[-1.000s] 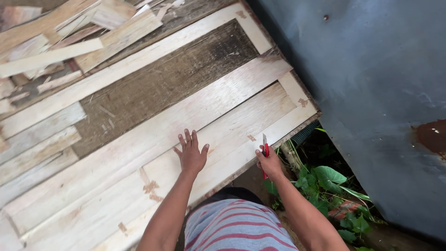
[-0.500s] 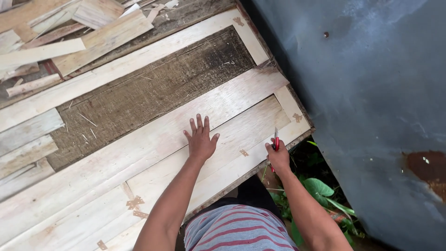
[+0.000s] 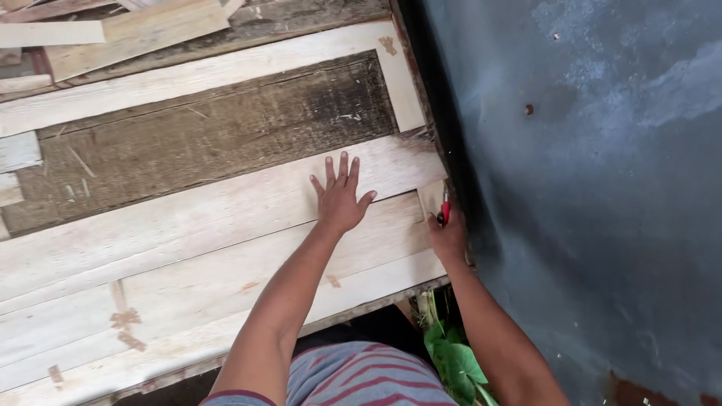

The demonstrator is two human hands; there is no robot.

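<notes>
Sliding further along pale veneer sheet (image 3: 226, 218): left hand (image 3: 340, 201) spread flat, pressing; right hand (image 3: 448, 234) pinching red cutter (image 3: 445, 206) at edge; risking splitting thin wood.

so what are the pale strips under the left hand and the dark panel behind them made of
Pale strips: thin raw wood, probably veneer, unfinished, with visible grain and rough edges. Dark panel: seemingly weathered, stained wood, with coarse grain lines and grey-brown patches. The left hand lies flat on a strip.

Single head-worn view, looking steeply down, close over pale wooden planks (image 3: 188, 225), dark wall (image 3: 587, 188) at right
</notes>
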